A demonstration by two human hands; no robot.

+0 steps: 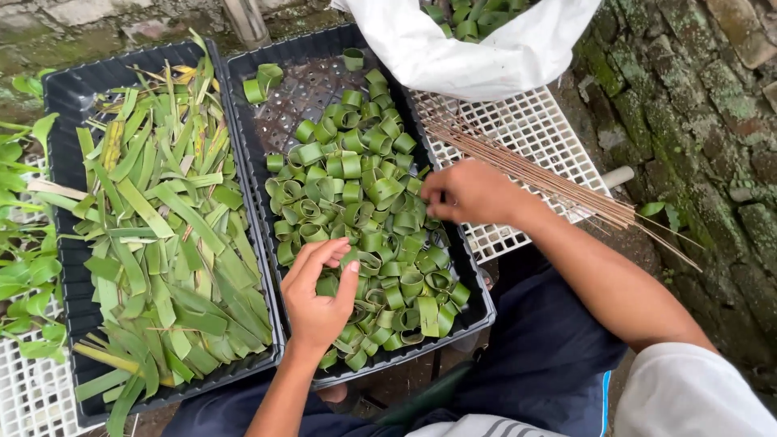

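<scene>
Right hand (468,193) pinches something hidden among leaf rings (364,218); left hand (317,293) half-open over them. Trays (243,77) on white grid (534,129), mossy stone right.

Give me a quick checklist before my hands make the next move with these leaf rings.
1. Left hand over the tray of leaf rings: ok.
2. Left hand holding a ring: cannot tell.
3. Right hand at the tray's right edge, beside the thin sticks: ok.
4. Right fingers gripping something: cannot tell.
5. Tray of flat leaf strips beside it on the left: ok.
6. White bag open: ok.
</scene>
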